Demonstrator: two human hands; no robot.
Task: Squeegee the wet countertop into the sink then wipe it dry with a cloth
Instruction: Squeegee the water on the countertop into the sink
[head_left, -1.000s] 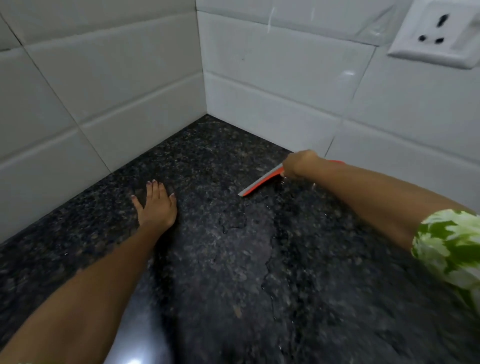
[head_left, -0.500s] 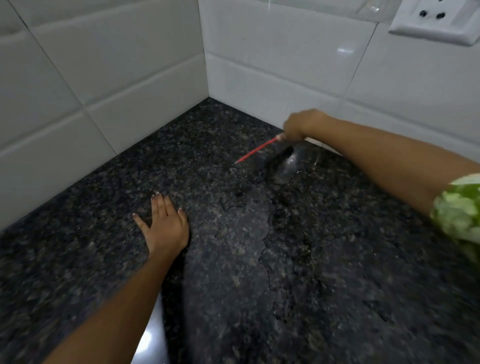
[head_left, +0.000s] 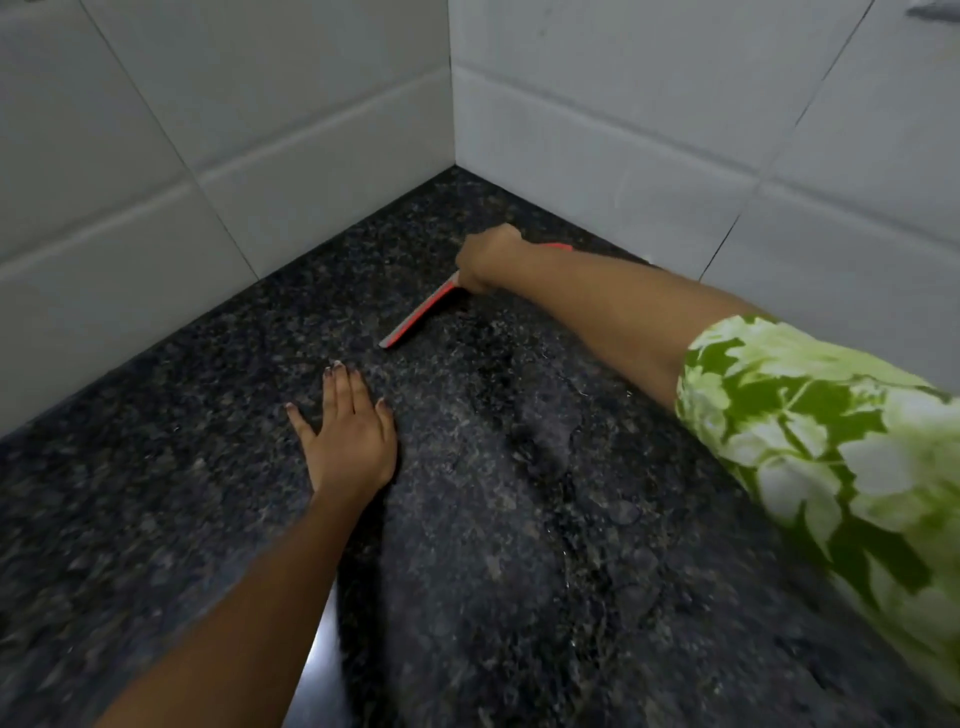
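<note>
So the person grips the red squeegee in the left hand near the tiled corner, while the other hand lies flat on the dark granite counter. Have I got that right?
Not quite: the hands are swapped. In the head view the right hand grips the red squeegee near the tiled corner, and the left hand lies flat, fingers spread, on the dark granite counter.

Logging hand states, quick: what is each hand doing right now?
Left hand: open, flat on the countertop, holding nothing.
Right hand: closed on the squeegee.
</note>
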